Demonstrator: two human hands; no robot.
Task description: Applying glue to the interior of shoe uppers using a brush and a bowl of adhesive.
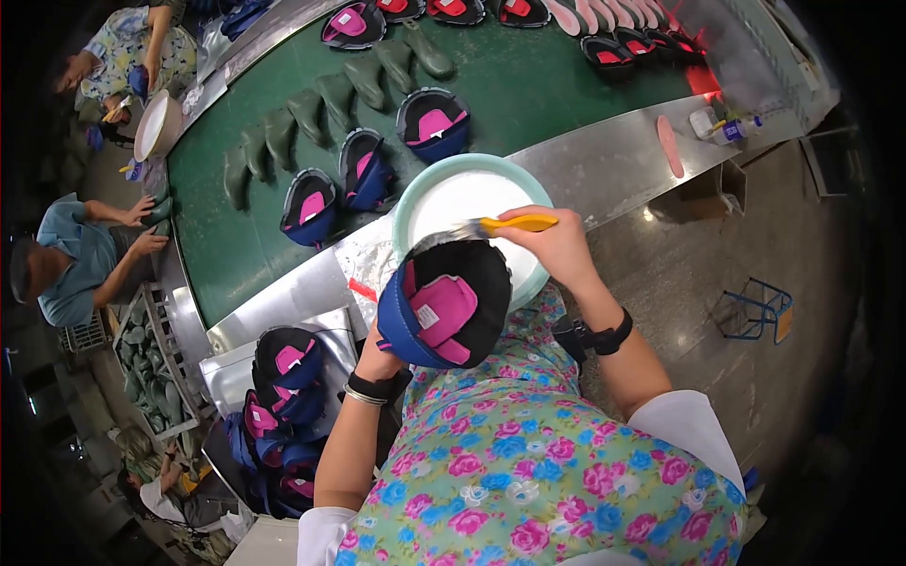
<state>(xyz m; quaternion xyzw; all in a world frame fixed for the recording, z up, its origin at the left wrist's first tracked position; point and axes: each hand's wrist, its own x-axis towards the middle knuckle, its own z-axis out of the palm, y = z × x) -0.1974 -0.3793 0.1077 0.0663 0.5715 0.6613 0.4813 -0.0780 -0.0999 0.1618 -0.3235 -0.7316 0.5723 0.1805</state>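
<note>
My left hand (377,357) is closed on a blue shoe upper (401,325) with black lining and a pink tongue, tilted so its opening faces me. Most of its fingers are hidden behind the upper. My right hand (559,247) grips the yellow handle of a brush (519,224). The bristles touch or hover just over the upper's far edge; I cannot tell which. Behind both hands stands a pale green basin (477,160) of white liquid, partly covered by the upper.
Beyond the basin, a green belt (226,274) carries more blue uppers (366,189) and several dark green shoe lasts (335,94). A pile of uppers (283,406) lies left of me. A pink insole (669,146) and bottle (736,130) rest on the metal edge. Co-workers sit at left.
</note>
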